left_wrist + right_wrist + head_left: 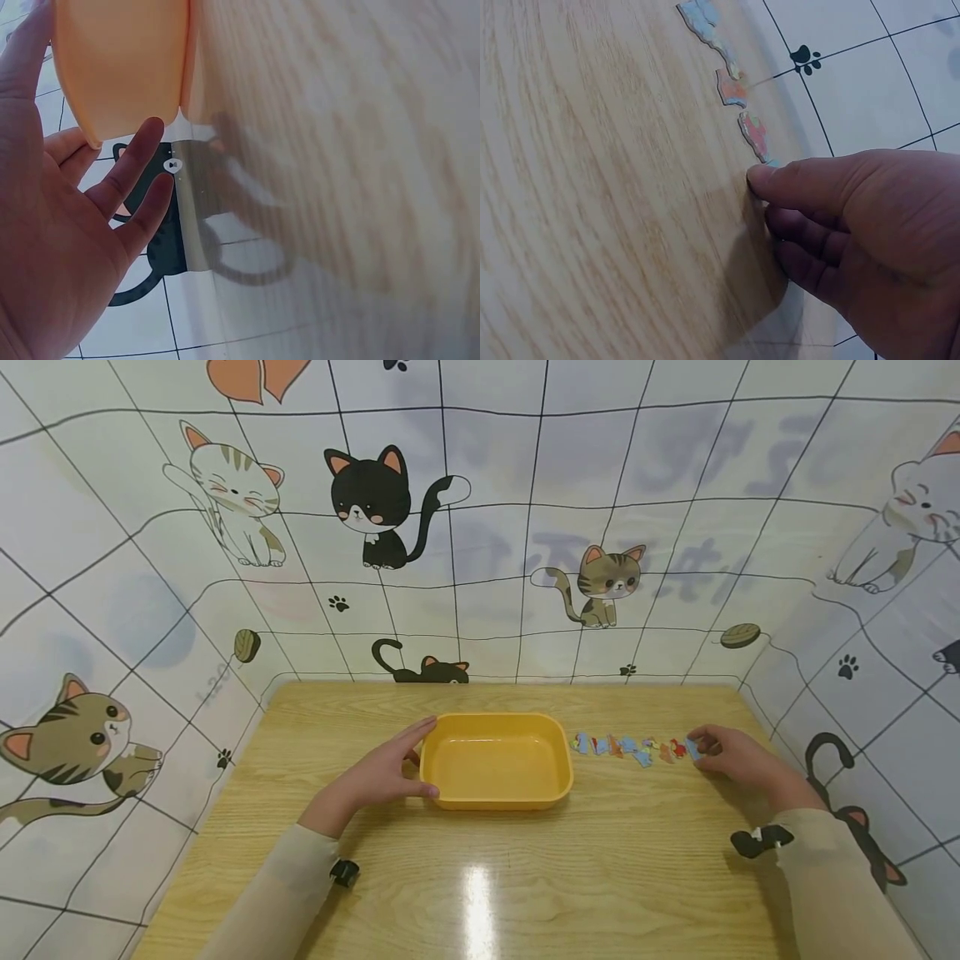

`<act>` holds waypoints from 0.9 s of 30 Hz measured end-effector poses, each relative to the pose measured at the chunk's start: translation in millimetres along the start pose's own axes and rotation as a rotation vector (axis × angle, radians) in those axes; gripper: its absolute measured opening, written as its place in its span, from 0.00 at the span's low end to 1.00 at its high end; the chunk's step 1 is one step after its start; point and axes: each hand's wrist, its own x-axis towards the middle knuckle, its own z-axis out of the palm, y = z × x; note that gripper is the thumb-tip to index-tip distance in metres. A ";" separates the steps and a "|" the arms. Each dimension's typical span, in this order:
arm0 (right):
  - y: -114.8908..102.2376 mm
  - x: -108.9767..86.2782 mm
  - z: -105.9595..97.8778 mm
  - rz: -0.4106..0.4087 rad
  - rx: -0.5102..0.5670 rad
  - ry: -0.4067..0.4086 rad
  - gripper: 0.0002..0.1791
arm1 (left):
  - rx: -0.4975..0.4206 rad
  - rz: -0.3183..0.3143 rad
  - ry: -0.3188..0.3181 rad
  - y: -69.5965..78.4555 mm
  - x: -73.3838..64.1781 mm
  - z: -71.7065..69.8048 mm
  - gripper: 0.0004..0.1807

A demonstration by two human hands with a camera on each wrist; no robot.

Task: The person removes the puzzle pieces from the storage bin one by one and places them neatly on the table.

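My left hand holds a shallow yellow plastic tray by its left end, with the thumb at the near corner and the fingers at the far one. In the left wrist view, the other fingertips spread past the tray's corner. To the tray's right runs a row of small colourful jigsaw puzzle pieces. At the row's right end, my right hand pinches a light blue puzzle piece between thumb and fingers, low over the table. In the right wrist view, the hand mostly hides this piece.
The tray and puzzle pieces lie on a light wooden table. Walls covered in a cat-patterned sheet rise behind it and on both sides. A black wrist device is worn at the right sleeve.
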 end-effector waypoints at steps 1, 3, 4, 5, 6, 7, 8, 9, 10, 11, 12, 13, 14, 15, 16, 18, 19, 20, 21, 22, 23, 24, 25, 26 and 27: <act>0.3 0.0 -0.1 0.000 0.005 0.002 0.27 | -0.005 -0.001 -0.001 -0.2 -0.2 0.0 0.66; 1.1 0.0 -0.2 0.001 0.011 0.008 0.28 | -0.014 -0.002 0.000 -0.4 -0.2 -0.2 0.66; 1.3 0.1 -0.4 0.004 0.013 0.009 0.29 | -0.017 -0.002 0.001 -0.6 -0.2 -0.4 0.66; 1.7 0.2 -0.4 0.008 0.013 0.012 0.29 | -0.023 0.000 0.002 -0.7 -0.1 -0.5 0.66; 1.9 0.2 -0.5 0.011 0.013 0.012 0.30 | -0.027 0.002 0.003 -0.8 0.1 -0.7 0.66; 1.9 0.2 -0.4 0.016 0.016 0.014 0.30 | -0.032 0.005 0.003 -0.8 0.2 -0.8 0.65; 1.6 0.1 -0.2 0.022 0.017 0.015 0.30 | -0.035 0.009 0.003 -0.9 0.3 -0.9 0.65; 1.3 0.0 0.3 0.028 0.020 0.018 0.30 | -0.037 0.011 0.002 -1.0 0.4 -0.9 0.65; 1.4 0.1 0.8 0.028 0.020 0.020 0.30 | -0.040 0.013 0.000 -1.0 0.4 -0.9 0.65; 1.3 0.1 1.6 0.030 0.021 0.024 0.31 | -0.039 0.014 -0.002 -1.1 0.4 -0.9 0.65; 1.1 0.0 2.4 0.033 0.022 0.030 0.31 | -0.039 0.014 -0.005 -1.2 0.3 -0.8 0.65; 0.6 0.0 3.4 0.037 0.028 0.042 0.30 | -0.039 0.013 -0.006 -1.3 0.1 -0.8 0.66; 0.4 0.0 4.3 0.040 0.036 0.052 0.30 | -0.039 0.013 -0.007 -1.4 0.0 -0.6 0.66; 0.3 0.0 4.9 0.043 0.049 0.064 0.30 | -0.036 0.013 -0.006 -1.4 -0.1 -0.3 0.66; -0.3 0.0 5.7 0.048 0.059 0.077 0.30 | -0.033 0.014 -0.003 -1.2 -0.1 0.0 0.66; -2.2 0.1 7.0 0.060 0.080 0.105 0.29 | -0.019 0.019 0.007 -1.3 0.0 0.8 0.66; -3.2 0.2 7.5 0.063 0.088 0.116 0.29 | -0.010 0.024 0.013 -1.2 0.2 1.1 0.66; -4.7 0.3 8.4 0.063 0.092 0.130 0.29 | -0.001 0.031 0.019 -1.3 0.4 1.3 0.66; -6.4 0.4 9.4 0.063 0.091 0.144 0.28 | 0.010 0.037 0.025 -1.4 0.6 1.5 0.66; -8.0 0.3 10.5 0.065 0.089 0.155 0.27 | 0.019 0.044 0.029 -1.4 0.9 1.7 0.66; -9.7 0.0 11.5 0.064 0.090 0.164 0.27 | 0.028 0.050 0.032 -1.7 1.1 2.0 0.66; -11.2 -0.5 12.7 0.063 0.088 0.171 0.26 | 0.037 0.060 0.035 -2.2 1.2 2.4 0.65; -13.2 -1.2 13.9 0.060 0.083 0.178 0.25 | 0.042 0.066 0.036 -2.4 1.2 2.4 0.64; -15.5 -1.6 15.4 0.060 0.082 0.186 0.25 | 0.052 0.069 0.041 -2.7 0.9 2.2 0.63; -17.7 -2.3 16.7 0.058 0.081 0.190 0.24 | 0.066 0.070 0.052 -3.2 0.3 1.9 0.61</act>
